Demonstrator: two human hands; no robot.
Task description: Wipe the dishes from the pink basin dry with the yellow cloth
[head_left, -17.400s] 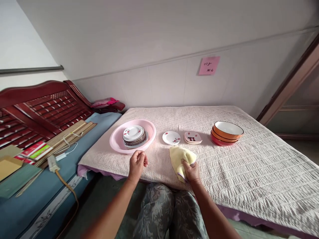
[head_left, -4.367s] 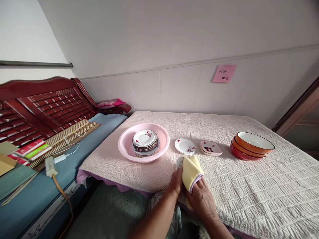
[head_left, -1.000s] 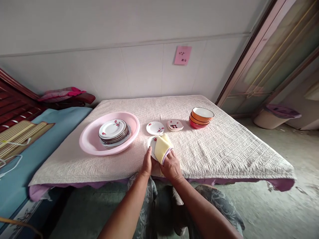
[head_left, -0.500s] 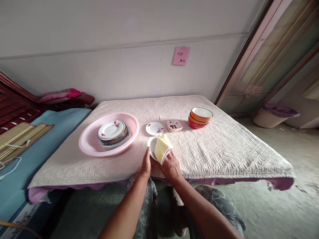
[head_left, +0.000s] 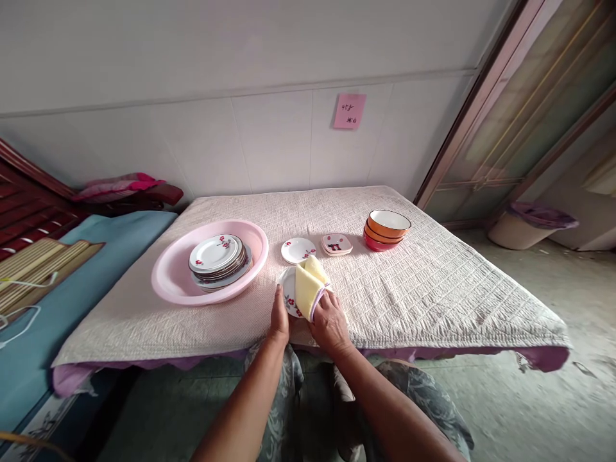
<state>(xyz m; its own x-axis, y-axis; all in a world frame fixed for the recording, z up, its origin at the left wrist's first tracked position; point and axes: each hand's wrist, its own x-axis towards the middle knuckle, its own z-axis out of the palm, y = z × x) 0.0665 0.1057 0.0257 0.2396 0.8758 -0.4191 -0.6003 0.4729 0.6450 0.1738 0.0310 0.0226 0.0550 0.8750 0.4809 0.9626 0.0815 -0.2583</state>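
My left hand grips the left edge of a white plate with red flowers, held tilted above the front of the table. Over the right part of that plate lies a yellow cloth with a purple edge. My right hand is closed on the cloth, pressing it to the plate; some of its fingers are hidden under the fabric. Just beyond, a second flowered plate lies flat. Beside it are small square pink-rimmed dishes, stacked.
At left, a pink basin holds a stack of flowered plates. Stacked orange and red bowls stand to the right on the quilted cover. A pink note is on the wall. A lined bin stands on the floor.
The held plate has shifted slightly left and turned, showing more red flowers. The cloth has been folded differently across it. The other dishes stay where they were.
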